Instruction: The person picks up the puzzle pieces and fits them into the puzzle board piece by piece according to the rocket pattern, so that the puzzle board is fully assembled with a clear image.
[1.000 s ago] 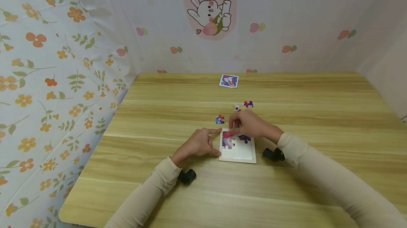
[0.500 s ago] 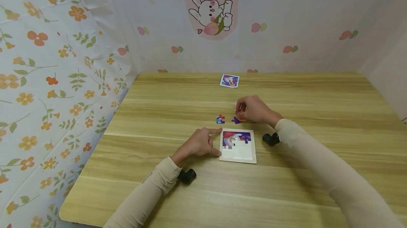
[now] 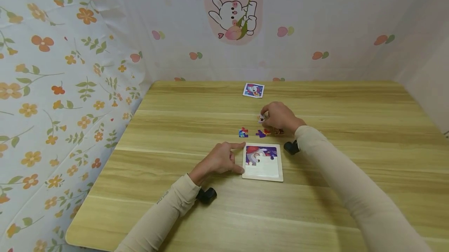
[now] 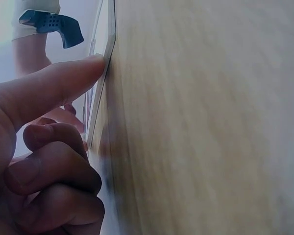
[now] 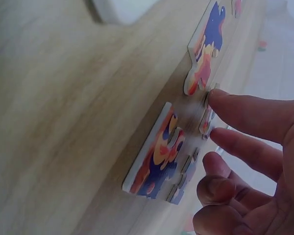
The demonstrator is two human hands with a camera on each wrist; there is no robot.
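Observation:
A shallow square puzzle tray (image 3: 262, 171) lies on the table, with joined picture pieces (image 3: 257, 152) along its top and left. My left hand (image 3: 221, 159) rests at the tray's left side, its index fingertip at the upper corner and its thumb on the lower edge; the other fingers are curled. Beyond the tray, my right hand (image 3: 278, 116) pinches a small white jigsaw piece (image 3: 261, 118) between thumb and index finger. In the right wrist view this piece (image 5: 206, 116) appears edge-on, close over the table.
Loose jigsaw pieces lie between tray and right hand: a blue-red one (image 3: 243, 132), a purple-orange one (image 3: 262, 133) and a darker one (image 3: 278, 131). A small picture card (image 3: 253, 90) lies at the table's back, before a printed cloth (image 3: 301, 18).
My right hand has left the tray's top edge, moved away to the loose pieces, and now pinches the white one. The tray's upper right pieces are uncovered. The left hand stays put.

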